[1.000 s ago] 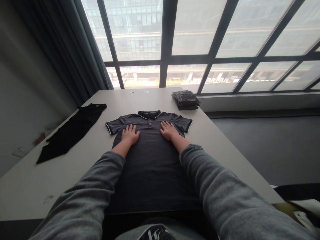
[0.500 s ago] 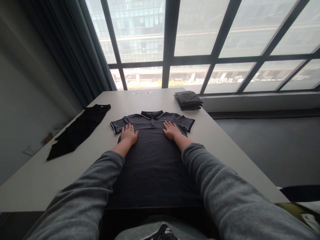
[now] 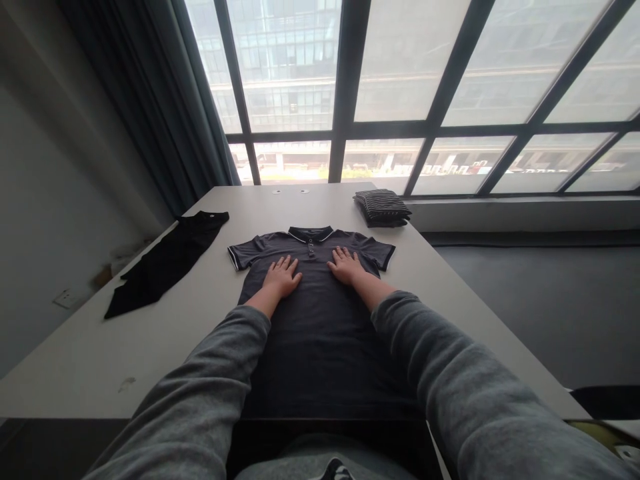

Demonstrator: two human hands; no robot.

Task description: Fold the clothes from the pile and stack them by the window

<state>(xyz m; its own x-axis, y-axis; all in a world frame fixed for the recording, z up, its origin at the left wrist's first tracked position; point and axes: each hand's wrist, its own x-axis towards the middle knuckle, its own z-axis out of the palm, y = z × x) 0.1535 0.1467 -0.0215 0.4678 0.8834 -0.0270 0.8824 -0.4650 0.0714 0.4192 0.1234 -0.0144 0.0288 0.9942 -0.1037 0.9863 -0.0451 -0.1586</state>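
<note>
A dark grey polo shirt [image 3: 325,333] lies spread face up on the white table, its collar toward the window and its hem at the near edge. White piping trims the black collar and sleeve cuffs. My left hand [image 3: 283,277] rests flat on the chest, left of the button placket, fingers spread. On the other side of the placket, my right hand [image 3: 346,265] also lies flat with its fingers apart. Both palms touch the fabric and neither hand grips it.
A black garment [image 3: 167,263] lies along the left side of the white table [image 3: 450,333]. At the far right corner sits a folded stack of striped dark cloth [image 3: 383,207]. Large windows [image 3: 390,67] stand behind, with a dark curtain [image 3: 150,100] at left.
My left hand has slid inward over the shirt, from its left side toward the placket. My right hand stays at nearly the same place on the chest. The view has shifted slightly.
</note>
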